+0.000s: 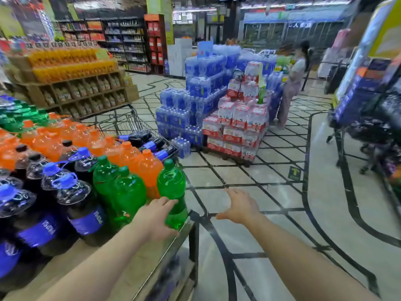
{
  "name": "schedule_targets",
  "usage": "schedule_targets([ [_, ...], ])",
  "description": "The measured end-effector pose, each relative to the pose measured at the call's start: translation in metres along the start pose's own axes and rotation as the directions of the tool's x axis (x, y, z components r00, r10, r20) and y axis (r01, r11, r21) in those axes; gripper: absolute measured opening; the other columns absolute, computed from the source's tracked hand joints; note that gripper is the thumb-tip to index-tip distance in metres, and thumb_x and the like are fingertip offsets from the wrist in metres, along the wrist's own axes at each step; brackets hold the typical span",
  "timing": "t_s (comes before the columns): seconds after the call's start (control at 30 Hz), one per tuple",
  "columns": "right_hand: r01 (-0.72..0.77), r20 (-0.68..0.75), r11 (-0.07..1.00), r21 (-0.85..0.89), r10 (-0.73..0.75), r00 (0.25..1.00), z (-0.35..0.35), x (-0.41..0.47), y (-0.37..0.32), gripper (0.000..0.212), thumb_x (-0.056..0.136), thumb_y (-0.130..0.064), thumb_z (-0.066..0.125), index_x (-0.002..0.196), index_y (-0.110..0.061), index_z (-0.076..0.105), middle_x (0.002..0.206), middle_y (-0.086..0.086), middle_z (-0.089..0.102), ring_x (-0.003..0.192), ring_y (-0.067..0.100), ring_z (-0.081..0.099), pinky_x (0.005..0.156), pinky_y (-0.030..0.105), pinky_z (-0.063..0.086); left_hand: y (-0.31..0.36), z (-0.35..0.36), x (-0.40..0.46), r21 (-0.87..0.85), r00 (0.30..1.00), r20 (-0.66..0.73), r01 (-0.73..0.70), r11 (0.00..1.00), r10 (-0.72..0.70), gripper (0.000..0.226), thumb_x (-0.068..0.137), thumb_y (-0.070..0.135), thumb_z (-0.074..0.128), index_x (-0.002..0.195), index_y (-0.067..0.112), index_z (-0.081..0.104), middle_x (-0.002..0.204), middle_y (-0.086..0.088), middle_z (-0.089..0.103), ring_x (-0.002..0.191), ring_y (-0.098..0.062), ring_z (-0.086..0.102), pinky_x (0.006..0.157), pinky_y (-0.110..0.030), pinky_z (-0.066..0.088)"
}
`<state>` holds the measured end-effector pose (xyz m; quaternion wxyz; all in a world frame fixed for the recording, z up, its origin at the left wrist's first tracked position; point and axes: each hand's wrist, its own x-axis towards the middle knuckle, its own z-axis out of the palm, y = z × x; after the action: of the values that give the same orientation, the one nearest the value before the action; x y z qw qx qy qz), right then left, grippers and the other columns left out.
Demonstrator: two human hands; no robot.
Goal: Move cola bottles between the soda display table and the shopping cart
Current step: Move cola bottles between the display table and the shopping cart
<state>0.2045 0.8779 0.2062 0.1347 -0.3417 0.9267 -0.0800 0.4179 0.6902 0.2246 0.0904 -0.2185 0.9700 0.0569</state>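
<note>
the left hand (157, 216) reaches over the corner of the soda display table (138, 276), fingers straight and loose, just in front of a green bottle (172, 192); whether it touches the bottle is unclear. the right hand (239, 206) hangs over the floor, fingers spread and relaxed, holding nothing.

the table is a pale top on a dark metal frame, crowded with cola bottles (80, 205) with blue caps and blue labels reading pepsi, green bottles and orange bottles (147, 168). past its far end stands the wire shopping cart (130, 122) with more cola bottles lying in it. the floor (282, 213) is pale tile crossed by dark lines. beyond, stacked water packs (201, 92) in blue wrap and red-and-white packs, a person (293, 83) beside them, shelves of juice at left. other writing is too blurred to read.
</note>
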Motion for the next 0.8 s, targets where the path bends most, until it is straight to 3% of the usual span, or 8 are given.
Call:
schedule_targets([
  [0.43,0.013,0.006,0.994,-0.106,-0.013,1.0,-0.075,0.087,0.179,0.107,0.069,-0.07,0.079,0.156,-0.028,0.033,0.155,0.002,0.044,0.145,0.025,0.035,0.113,0.044,0.041,0.121,-0.004,0.134,0.023,0.993,0.032,0.111,0.994,-0.111,0.109,0.077,0.074,0.072,0.165,0.031,0.024,0.161,0.003,0.036,0.146,-0.022,0.044,0.106,-0.041,0.049],
  [0.57,0.012,0.021,0.995,-0.098,-0.01,1.0,-0.085,0.122,0.203,0.112,0.068,-0.071,0.079,0.159,-0.028,0.029,0.157,0.001,0.041,0.146,0.024,0.034,0.113,0.046,0.041,0.131,-0.011,0.172,0.021,0.988,0.043,0.146,0.989,-0.147,0.112,0.075,0.079,0.071,0.165,0.032,0.022,0.163,0.003,0.034,0.148,-0.023,0.041,0.105,-0.044,0.049],
  [0.8,0.03,0.053,0.996,-0.084,-0.026,0.998,-0.096,0.207,0.204,0.112,0.069,-0.07,0.081,0.159,-0.027,0.03,0.158,0.002,0.041,0.146,0.026,0.035,0.116,0.044,0.039,0.127,-0.03,0.262,-0.04,0.978,0.046,0.203,0.978,-0.201,0.098,0.078,0.075,0.071,0.158,0.031,0.036,0.15,0.003,0.045,0.14,-0.024,0.046,0.105,-0.043,0.05],
])
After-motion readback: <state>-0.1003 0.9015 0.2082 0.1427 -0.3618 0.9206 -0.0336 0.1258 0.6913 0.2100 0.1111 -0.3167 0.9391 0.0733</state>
